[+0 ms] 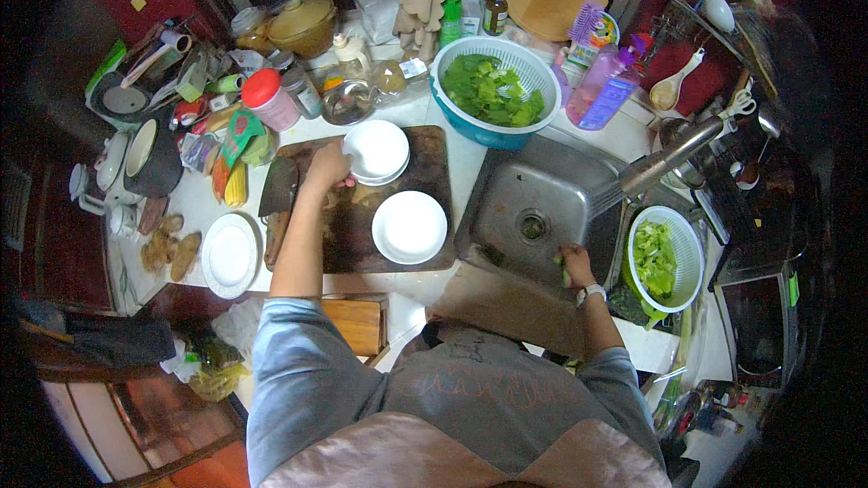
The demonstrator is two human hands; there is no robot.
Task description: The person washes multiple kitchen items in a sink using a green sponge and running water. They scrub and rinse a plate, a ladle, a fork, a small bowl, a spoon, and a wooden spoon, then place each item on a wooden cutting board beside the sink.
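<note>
My left hand (329,164) grips the left rim of a small stack of white bowls (377,149) over a dark wooden cutting board (346,244). Another white bowl (409,228) sits on the board's near right part. A broad-bladed cleaver (279,188) lies along the left side of the board, partly behind my left forearm. My right hand (576,266) is at the near right of a stainless steel sink (502,190), its fingers closed on a small green thing, perhaps a scrubber or a vegetable piece. Water sprays from the faucet (668,157) into the sink.
Blue-and-white colander (444,47) with leafy greens stands behind the sink; a white basket (697,271) of chopped greens is at right. White plates (230,254), ginger-like roots (184,256) and corn (236,184) lie left. Jars, a purple soap bottle (600,95) and a casserole (303,27) line the back.
</note>
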